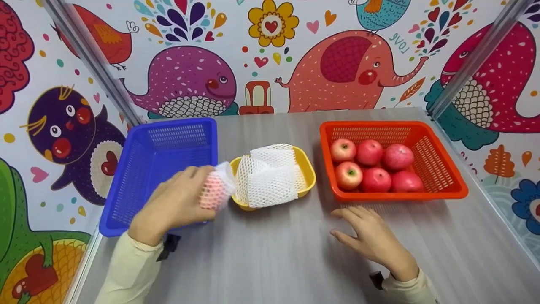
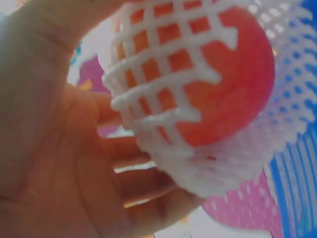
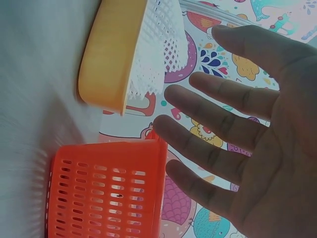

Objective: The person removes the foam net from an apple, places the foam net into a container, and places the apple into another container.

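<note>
My left hand grips an apple wrapped in a white foam net sleeve, at the right side of the blue basket. In the left wrist view the red skin shows through the mesh and at the sleeve's open end. My right hand is held with its fingers spread and nothing in it, just in front of the red basket. Several bare apples lie in that red basket. Between the two baskets, a yellow container holds white foam net sleeves.
All three containers stand on a grey wood-grain table. Behind them rises a wall printed with cartoon animals, and similar printed panels flank both sides. Metal posts mark the back corners.
</note>
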Demonstrator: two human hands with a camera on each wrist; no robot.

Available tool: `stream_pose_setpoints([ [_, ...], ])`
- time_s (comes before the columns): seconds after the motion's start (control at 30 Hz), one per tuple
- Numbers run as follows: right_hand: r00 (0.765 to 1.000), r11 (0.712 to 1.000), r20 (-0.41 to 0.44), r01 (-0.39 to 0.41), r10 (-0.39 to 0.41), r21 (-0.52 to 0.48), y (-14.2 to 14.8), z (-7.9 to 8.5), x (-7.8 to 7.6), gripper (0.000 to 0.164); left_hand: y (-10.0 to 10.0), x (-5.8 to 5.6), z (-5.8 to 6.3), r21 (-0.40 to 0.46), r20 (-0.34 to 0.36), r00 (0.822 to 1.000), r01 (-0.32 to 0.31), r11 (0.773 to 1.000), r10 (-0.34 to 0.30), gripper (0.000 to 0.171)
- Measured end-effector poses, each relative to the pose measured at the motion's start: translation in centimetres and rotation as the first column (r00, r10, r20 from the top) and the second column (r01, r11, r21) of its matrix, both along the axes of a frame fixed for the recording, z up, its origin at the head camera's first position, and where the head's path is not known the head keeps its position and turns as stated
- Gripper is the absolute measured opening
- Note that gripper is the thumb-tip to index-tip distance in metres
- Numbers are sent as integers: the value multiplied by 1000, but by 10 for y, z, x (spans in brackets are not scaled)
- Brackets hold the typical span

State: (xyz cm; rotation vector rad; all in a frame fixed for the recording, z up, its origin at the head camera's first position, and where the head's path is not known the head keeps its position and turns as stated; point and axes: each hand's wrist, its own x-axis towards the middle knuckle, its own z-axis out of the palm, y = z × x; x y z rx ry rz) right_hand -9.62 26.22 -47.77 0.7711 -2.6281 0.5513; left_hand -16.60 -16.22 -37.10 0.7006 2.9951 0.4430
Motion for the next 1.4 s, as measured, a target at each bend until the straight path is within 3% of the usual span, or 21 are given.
stream_pose_setpoints([
  [0.17, 1000, 1000, -10, -8, 8, -6, 0, -1, 1, 36, 31, 13, -8, -29, -48, 988, 145, 989, -146, 91],
  [0.37, 1000, 1000, -6, -16, 16, -10, 0, -4, 3, 35, 63, 22, -33, -51, -54, 953, 297, 954, -299, 89],
  [0.63, 1000, 999, 0, -23, 23, -25, -1, -7, 6, 34, 101, 28, -72, -93, -8, 918, 393, 915, -396, 92],
  [0.8, 999, 999, 10, -31, 31, -26, -1, -10, 8, 34, 118, 33, -96, -146, 6, 901, 431, 890, -435, 88],
  [0.93, 999, 999, 19, -29, 29, -24, 0, -11, 9, 35, 122, 36, -109, -156, 35, 894, 445, 882, -446, 84],
  [1.27, 998, 998, 33, -51, 52, -26, -1, -15, 6, 36, 119, 41, -115, -136, 145, 919, 385, 913, -366, 97],
  [1.4, 997, 998, 48, -56, 57, -22, -3, -15, 6, 36, 117, 42, -120, -120, 118, 926, 373, 920, -360, 96],
])
